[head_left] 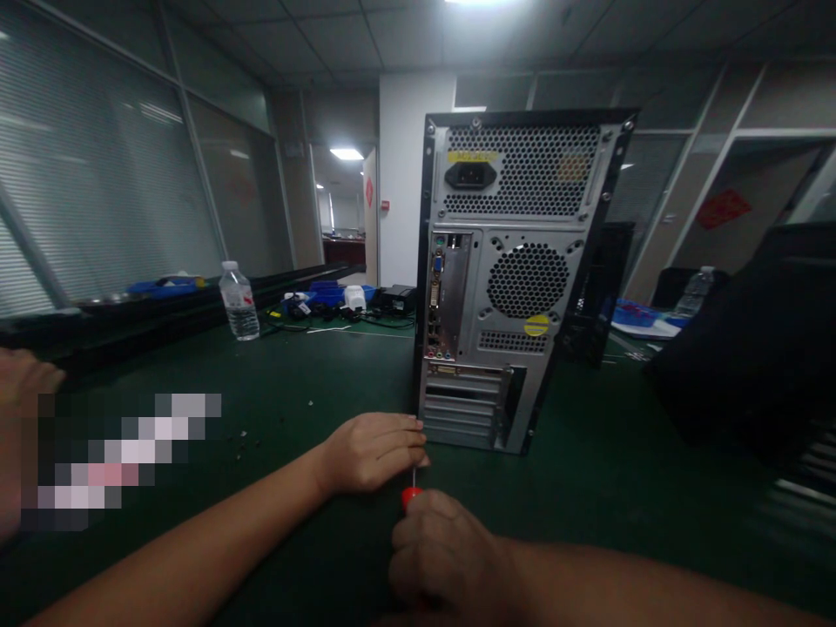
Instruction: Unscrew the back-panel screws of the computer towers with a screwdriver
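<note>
A computer tower (506,279) stands upright, its metal rear side facing me. My left hand (375,451) is at its lower left corner, fingers together and the fingertips against the edge; whether they pinch anything small is hidden. Below, my right hand (441,544) is closed round a screwdriver (411,497) with a red handle. The thin shaft points up to the left fingertips, and its tip is hidden there. Several tiny screws (243,442) lie on the green table (313,374) left of the tower.
A water bottle (239,300) stands at the back left, near blue trays (326,293) and a black adapter (394,300). Another person's hand (26,379) is at the left edge. On the right are a large black object (751,340) and another bottle (696,292).
</note>
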`<state>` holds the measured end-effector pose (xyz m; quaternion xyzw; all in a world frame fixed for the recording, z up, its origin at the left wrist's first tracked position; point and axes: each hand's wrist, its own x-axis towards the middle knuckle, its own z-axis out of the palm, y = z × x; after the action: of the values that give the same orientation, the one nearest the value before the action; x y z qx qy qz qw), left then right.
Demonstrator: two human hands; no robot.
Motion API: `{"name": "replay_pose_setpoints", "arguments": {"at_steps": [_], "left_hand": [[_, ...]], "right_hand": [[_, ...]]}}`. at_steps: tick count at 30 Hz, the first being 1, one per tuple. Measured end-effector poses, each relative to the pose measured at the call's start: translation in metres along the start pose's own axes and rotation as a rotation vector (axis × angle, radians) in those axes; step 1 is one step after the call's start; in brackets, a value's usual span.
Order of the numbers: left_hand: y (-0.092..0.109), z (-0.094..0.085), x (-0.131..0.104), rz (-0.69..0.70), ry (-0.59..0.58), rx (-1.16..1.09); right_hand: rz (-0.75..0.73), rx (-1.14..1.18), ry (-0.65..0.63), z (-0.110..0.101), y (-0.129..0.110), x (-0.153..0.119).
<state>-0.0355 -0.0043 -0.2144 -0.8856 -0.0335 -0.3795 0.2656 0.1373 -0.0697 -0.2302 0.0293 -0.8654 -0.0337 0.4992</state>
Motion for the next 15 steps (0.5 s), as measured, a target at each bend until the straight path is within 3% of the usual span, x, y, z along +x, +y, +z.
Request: {"name": "replay_pose_setpoints", "arguments": {"at_steps": [4,9,15], "left_hand": [[-0.0015,-0.0037,0.0022,0.035,-0.009,0.0],[-0.005,-0.0044,0.0,0.093,-0.055,0.013],[-0.0086,-0.0022,-0.005,0.121,-0.115,0.002]], "right_hand": [[-0.006,0.02,-0.167,-0.0019,0.0011,0.0047],[-0.209,-0.035,-0.39,-0.0032,0.0081,-0.0036],[-0.182,0.077,-0.325,-0.0078,0.0067,0.004]]}}
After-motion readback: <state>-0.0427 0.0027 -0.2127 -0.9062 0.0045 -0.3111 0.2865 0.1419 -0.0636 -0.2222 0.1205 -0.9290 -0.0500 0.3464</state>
